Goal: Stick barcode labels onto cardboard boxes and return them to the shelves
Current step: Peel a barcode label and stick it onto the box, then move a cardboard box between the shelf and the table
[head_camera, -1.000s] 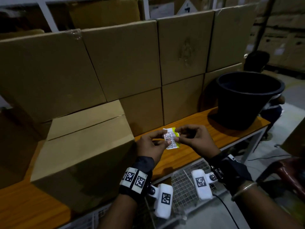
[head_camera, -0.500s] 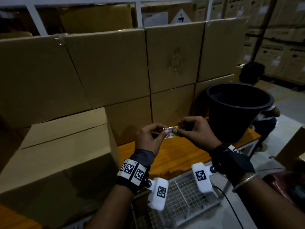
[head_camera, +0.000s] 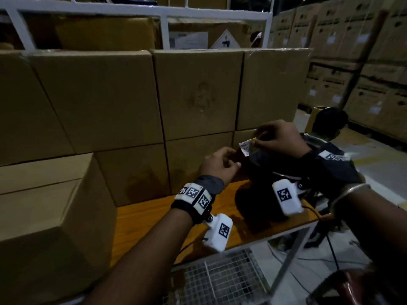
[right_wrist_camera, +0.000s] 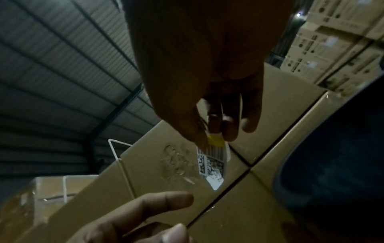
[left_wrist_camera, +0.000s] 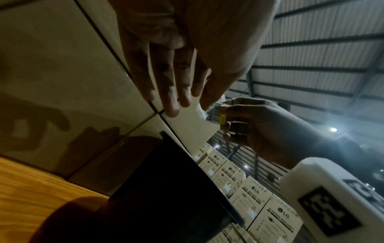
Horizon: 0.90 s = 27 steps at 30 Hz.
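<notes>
1. A black bucket [head_camera: 259, 170] stands on the worktop [head_camera: 143, 219] below both hands, stacked cardboard boxes [head_camera: 198, 93] behind.
2. Right hand [head_camera: 277, 137] pinches the barcode label [head_camera: 247, 147]; left hand [head_camera: 220, 165], fingers relaxed, holds nothing.
3. Earlier both hands pinched the label; now the left has let go.

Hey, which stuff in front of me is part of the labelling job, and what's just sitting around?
Part of the job:
barcode label, pinched by right hand
left hand, open beside it
cardboard boxes
near box

Just lying about:
black bucket
wire basket
wooden table
</notes>
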### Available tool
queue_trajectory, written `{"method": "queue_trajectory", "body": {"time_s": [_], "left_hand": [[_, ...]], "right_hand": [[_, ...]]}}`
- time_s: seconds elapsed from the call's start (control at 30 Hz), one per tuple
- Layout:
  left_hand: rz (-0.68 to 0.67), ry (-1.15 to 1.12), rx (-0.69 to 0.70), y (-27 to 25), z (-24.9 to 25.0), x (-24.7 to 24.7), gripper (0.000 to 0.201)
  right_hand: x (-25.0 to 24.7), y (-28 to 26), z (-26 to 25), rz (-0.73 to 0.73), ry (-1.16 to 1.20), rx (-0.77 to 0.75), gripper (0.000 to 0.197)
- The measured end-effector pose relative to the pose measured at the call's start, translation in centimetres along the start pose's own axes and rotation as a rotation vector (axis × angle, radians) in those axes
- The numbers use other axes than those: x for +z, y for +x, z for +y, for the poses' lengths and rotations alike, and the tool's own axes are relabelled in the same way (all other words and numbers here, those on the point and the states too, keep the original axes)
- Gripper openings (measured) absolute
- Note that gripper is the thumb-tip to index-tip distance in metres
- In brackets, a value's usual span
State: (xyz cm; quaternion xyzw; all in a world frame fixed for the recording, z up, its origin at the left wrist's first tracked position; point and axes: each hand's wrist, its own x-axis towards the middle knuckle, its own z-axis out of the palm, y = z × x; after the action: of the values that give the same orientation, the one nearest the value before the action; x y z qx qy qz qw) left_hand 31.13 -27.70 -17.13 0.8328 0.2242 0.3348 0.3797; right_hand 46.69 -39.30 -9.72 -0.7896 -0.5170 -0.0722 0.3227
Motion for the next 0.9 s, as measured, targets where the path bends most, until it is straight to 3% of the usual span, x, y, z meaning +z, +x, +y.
{"method": "queue_trajectory", "body": {"time_s": [0.2, 0.3, 0.4, 0.57, 0.9], "left_hand": [[-0.081, 0.022, -0.089, 3.1, 1.9, 4.3, 0.016], [-0.124, 0.084, -0.100, 4.0, 2.4, 5.7, 0.021], [-0.200, 0.158, -0.100, 4.2, 2.6, 6.3, 0.028], [-0.212, 0.187, -0.109, 3.2, 1.5, 5.5, 0.025], [-0.099, 0.274, -0.138, -0.9, -1.2, -2.7, 0.028]], "right_hand": [[-1.4, 2.7, 4.3, -0.256, -0.324, 0.102, 0.010], [-0.9, 2.8, 5.6, -0.346, -0.368, 0.193, 0.029], [-0.1, 3.1, 7.0, -0.358, -0.407, 0.224, 0.050], [-0.4, 2.3, 6.1, -0.394, -0.428, 0.260, 0.034], [3.0, 1.3, -1.0, -0.289, -0.247, 0.169, 0.039]]}}
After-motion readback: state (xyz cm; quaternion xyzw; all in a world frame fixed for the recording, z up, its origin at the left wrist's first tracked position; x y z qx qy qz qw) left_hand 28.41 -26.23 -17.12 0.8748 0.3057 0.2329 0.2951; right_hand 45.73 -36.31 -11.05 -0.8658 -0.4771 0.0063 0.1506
